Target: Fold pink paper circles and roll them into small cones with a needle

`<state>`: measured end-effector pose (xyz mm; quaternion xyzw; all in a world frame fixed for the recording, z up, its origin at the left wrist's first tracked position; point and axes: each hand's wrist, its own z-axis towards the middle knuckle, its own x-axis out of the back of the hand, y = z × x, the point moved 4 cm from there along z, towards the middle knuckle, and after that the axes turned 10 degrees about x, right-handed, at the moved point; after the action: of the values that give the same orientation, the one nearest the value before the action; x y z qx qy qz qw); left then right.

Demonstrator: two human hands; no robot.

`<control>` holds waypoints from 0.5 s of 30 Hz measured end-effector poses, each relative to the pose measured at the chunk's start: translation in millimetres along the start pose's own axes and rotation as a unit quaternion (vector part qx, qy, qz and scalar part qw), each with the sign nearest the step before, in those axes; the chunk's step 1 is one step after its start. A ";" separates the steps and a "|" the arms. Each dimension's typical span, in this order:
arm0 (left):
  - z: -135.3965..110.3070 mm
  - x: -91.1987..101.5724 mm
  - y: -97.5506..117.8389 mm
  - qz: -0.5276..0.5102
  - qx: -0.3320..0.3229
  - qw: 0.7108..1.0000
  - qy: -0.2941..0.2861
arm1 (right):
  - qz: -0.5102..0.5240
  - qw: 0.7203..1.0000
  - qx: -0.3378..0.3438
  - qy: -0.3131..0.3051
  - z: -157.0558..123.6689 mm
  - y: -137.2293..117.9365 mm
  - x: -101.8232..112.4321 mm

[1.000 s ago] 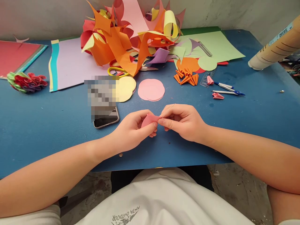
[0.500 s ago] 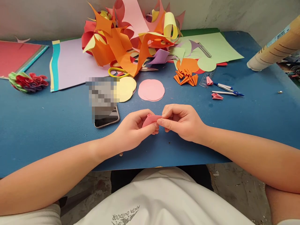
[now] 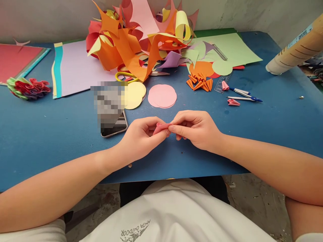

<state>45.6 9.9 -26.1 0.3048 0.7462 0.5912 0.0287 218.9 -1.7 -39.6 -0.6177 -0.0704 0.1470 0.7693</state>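
Observation:
A piece of pink paper (image 3: 161,127), partly rolled with a small curl at its left end, is held between both hands above the table's front part. My left hand (image 3: 145,136) is closed around its left side, thumb on top. The thumb and forefinger of my right hand (image 3: 195,129) pinch its right end. Fingers cover much of the paper. Just beyond the hands lie overlapping pink paper circles (image 3: 163,95) and yellow paper circles (image 3: 135,95). To the right sit small pink paper rolls (image 3: 233,102) and a pile of orange paper cones (image 3: 200,82).
A phone (image 3: 114,126), partly blurred out, lies left of the hands. Paper scraps (image 3: 131,47) heap up at the back, over yellow-handled scissors (image 3: 126,78). A compass (image 3: 244,97) lies at right, near a leaning cardboard tube (image 3: 295,50). A paper flower cluster (image 3: 29,88) sits far left.
My right hand has shifted slightly left, closer to the left hand. The curl at the paper's left end now shows more plainly. The view has moved a little.

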 end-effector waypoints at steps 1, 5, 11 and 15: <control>0.2 0.1 -0.6 0.000 0.000 1.000 0.002 | 0.001 1.000 -0.002 -0.002 0.3 -0.7 -0.6; 1.1 1.1 -1.9 0.003 -0.005 1.000 0.011 | 0.001 1.000 -0.013 -0.008 -0.3 -0.8 -1.9; 1.7 2.3 -1.5 -0.004 0.016 1.000 0.015 | -0.016 1.000 -0.017 0.003 -2.6 2.6 0.5; 0.6 2.3 -0.6 0.005 0.014 1.000 0.015 | -0.033 0.999 -0.019 0.012 -3.0 3.4 2.4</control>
<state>43.8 11.4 -26.1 0.3002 0.7531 0.5853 0.0107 221.6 -3.2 -43.8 -0.6314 -0.0848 0.1126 0.7625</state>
